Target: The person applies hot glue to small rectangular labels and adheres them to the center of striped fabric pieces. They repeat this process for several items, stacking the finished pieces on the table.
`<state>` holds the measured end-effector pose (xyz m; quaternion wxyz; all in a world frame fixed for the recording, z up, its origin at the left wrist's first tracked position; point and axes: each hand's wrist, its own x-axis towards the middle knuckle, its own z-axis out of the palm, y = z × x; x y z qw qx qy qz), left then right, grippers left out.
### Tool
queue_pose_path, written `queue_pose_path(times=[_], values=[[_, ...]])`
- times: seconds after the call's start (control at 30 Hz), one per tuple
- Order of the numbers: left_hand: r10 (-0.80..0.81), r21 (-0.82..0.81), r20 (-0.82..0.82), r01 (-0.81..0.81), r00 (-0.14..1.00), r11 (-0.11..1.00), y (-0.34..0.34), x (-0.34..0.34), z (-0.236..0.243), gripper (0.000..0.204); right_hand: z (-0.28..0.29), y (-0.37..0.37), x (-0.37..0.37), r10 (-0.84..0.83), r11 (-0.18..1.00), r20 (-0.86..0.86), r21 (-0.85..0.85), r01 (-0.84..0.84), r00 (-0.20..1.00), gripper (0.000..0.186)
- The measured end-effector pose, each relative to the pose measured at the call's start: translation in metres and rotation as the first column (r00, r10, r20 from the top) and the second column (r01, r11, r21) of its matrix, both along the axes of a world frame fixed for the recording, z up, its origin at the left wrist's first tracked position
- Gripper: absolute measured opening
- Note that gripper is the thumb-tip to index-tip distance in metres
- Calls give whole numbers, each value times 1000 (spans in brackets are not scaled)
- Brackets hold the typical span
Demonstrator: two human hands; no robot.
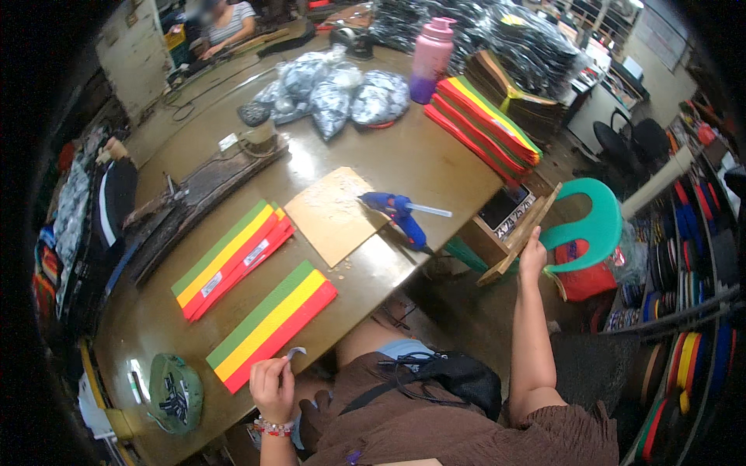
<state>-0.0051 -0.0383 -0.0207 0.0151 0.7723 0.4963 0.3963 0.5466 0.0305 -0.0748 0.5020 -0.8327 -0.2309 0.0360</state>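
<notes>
My left hand (272,388) pinches a small curled whitish strip (296,352) at the table's near edge. Just beyond it lies a green, yellow and red striped band (272,326), flat on the table. A stack of similar striped bands with small white labels (233,260) lies farther left. On my right side, my right hand (532,256) grips the front of a pulled-out wooden drawer (519,234); its fingers are partly hidden behind the board. A blue hot glue gun (400,213) with a clear glue stick rests on a tan board (334,221) in the middle.
A green basket (176,392) of small dark pieces stands at the near left. Plastic bags (334,89), a pink bottle (432,60) and bundled striped bands (486,124) occupy the far side. A green stool (594,225) stands beyond the drawer. Another person (227,27) sits at the back left.
</notes>
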Motion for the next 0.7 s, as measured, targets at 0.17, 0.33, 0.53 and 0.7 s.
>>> queue_pose_path(times=[0.17,0.33,0.53,0.7], values=[[-2,0,-25,2,1000,1000,1,0,4,21,-19,75,-22,217,923,-353,377,-74,910,71],[8,12,85,-9,996,1000,1,-3,3,21,-34,134,-37,454,750,-392,653,-106,800,66],[163,-162,406,-105,899,981,-8,-8,25,12,87,69,-83,113,710,160,677,-192,981,29],[71,-258,450,53,890,965,-7,8,52,16,144,-21,-240,788,348,507,100,-932,349,51]])
